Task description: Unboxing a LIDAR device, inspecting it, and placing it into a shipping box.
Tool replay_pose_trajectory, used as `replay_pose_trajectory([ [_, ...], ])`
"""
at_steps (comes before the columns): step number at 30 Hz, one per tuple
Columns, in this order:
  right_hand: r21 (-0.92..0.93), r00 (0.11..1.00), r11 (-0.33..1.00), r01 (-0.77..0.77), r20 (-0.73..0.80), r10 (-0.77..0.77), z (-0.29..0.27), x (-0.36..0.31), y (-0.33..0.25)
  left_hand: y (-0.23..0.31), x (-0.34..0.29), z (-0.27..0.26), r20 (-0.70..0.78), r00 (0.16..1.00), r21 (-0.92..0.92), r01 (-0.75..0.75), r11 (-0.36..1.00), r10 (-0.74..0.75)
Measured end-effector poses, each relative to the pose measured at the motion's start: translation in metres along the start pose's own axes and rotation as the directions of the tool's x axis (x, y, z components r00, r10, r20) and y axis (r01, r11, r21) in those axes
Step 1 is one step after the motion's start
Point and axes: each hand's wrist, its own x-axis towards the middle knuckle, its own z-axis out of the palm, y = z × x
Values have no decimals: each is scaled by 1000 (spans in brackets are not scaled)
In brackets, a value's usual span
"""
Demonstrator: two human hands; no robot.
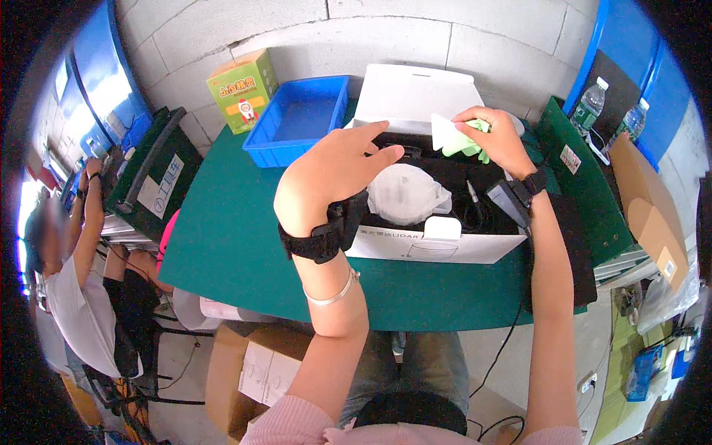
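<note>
We see the two hands well apart from each other over a white box (475, 248) on a green table (222, 222), its lid (411, 93) raised at the far side. The right hand (495, 139) is pinched on a crumpled light green cloth-like piece (475, 146), which it holds above the box's far right part; a flat white piece (444, 135) juts out to the left of those fingers, and we cannot tell whether it is joined to the green one. The left hand (335, 169) reaches over the left side of the box with thumb and fingers spread apart, and we see nothing gripped in it; whether its fingertips touch the dark lining, we cannot tell. In the box, just below the left thumb, we find a rounded item in whitish wrapping (406, 194), and to its right a coiled black cable (473, 211). Behind the left hand stand a blue tray (257, 154) and, beside it, a green and yellow carton (241, 94). To the right, we see a dark green bin (575, 167) at the table's edge and two clear bottles (589, 105) beyond it. An opened cardboard box (225, 374) sits below the table's near edge, and off to our left a person in a white shirt (85, 315) is seated.
</note>
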Motion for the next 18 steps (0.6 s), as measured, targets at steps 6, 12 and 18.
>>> replay_pose_trajectory([
  [6, 21, 1000, 1000, -24, -3, 24, -1, 0, 0, 0, 0, -1, 25, 999, -18, 30, 999, -29],
  [12, -17, 999, 1000, 19, -35, -20, 0, 0, 4, 0, 1, 0, 35, 999, -23, 37, 999, -36],
  [18, -224, 996, 974, 45, -68, -62, -1, -1, 16, 0, 2, 1, 2, 1000, 41, 7, 999, -7],
])
